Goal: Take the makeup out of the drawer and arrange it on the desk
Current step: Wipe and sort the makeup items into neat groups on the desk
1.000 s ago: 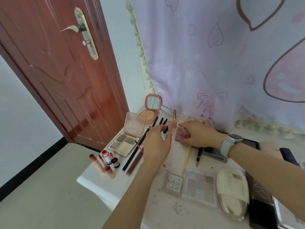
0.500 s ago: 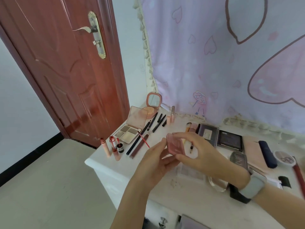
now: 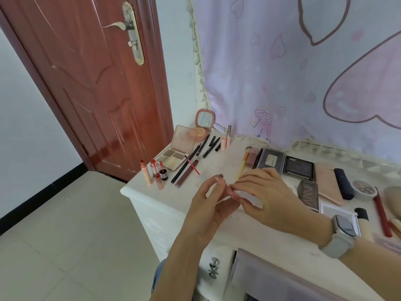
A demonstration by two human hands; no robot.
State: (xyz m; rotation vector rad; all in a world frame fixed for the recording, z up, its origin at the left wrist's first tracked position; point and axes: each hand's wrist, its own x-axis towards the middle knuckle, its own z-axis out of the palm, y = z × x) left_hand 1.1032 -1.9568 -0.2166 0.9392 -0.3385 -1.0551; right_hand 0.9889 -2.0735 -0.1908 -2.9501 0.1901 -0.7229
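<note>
White tabletop beside a red-brown door and below a heart-printed curtain, seen from the head camera. Both hands meet above the near middle of the tabletop: the left hand and the right hand pinch a small pink compact between them, fingers curled onto its edges, so the compact is held clear of the surface rather than set down. Beyond the left fingers lie lip tubes, an open eyeshadow palette, a row of dark pencils and a round mirror compact. Beyond the right fingers lie a yellow-handled brush and two dark palettes; further out past the right wrist rest a pink pouch and a red pencil. Below the wrists a drawer stands open; its contents cannot be told. Judged from this layout, most of the makeup is already out and roughly grouped; the compact in hand is not yet placed, and whatever the drawer holds may remain.
</note>
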